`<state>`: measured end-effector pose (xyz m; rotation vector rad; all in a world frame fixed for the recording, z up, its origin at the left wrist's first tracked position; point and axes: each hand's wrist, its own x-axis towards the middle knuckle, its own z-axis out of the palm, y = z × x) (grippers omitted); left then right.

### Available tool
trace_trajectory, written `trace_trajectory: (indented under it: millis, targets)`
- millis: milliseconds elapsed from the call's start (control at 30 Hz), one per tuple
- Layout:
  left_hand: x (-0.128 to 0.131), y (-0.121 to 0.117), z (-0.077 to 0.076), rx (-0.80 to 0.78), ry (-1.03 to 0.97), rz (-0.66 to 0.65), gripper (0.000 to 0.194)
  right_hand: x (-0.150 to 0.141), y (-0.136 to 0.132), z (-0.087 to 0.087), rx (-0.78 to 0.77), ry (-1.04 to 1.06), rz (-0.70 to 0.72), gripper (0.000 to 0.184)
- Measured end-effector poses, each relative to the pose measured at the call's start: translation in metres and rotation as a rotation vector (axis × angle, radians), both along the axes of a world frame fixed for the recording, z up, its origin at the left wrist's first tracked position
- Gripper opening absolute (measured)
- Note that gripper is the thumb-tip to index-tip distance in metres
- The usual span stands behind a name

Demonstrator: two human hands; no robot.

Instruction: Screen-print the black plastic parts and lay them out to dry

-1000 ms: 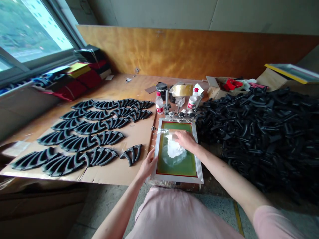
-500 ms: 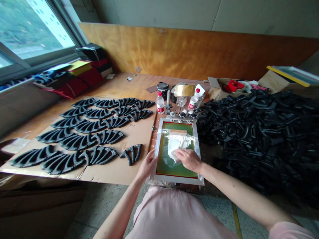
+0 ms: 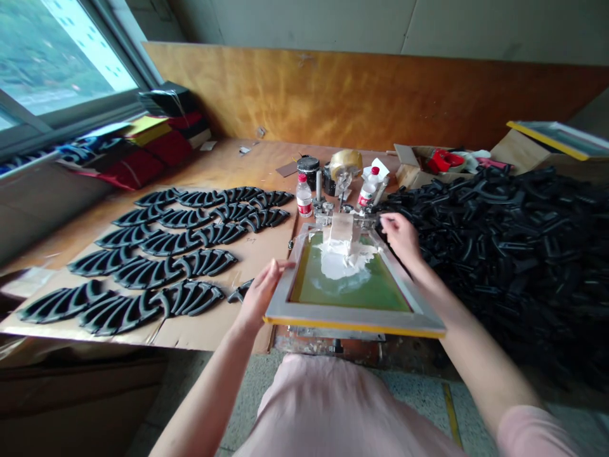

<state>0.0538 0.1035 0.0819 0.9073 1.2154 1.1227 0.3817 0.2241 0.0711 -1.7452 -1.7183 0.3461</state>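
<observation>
The screen frame (image 3: 351,322) has swung up off the counter (image 3: 228,155).
Left hand (image 3: 261,293) lies open on its edge; right hand (image 3: 401,238) curls by its far corner.

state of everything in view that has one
left hand: fingers open on the frame's left rail
right hand: curled at the frame's right rail
metal screen frame: near edge lifted, far edge clamped
green mesh: partly covered in white paste
translucent scraper: standing in the paste
water bottle: upright, capped
black moulded parts: laid in rows on cardboard
</observation>
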Motion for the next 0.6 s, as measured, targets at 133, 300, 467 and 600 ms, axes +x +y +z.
trace_trajectory:
  millis: [133,300,467,600]
  targets:
    - [0.017,0.046,0.041,0.288,-0.117,0.021,0.054,0.013,-0.034,-0.055,-0.128,-0.052,-0.004,0.037]
    - [0.041,0.070,0.055,0.354,-0.157,0.127,0.052,-0.040,-0.081,-0.104,-0.152,-0.392,0.309,0.026]
    - [0.073,-0.003,-0.014,-0.154,-0.131,-0.101,0.052,-0.086,-0.109,-0.084,-0.271,-0.396,0.168,0.021]
    - [0.076,-0.053,-0.069,-0.450,-0.308,-0.176,0.048,-0.114,-0.139,-0.067,-0.046,-0.303,0.463,0.020]
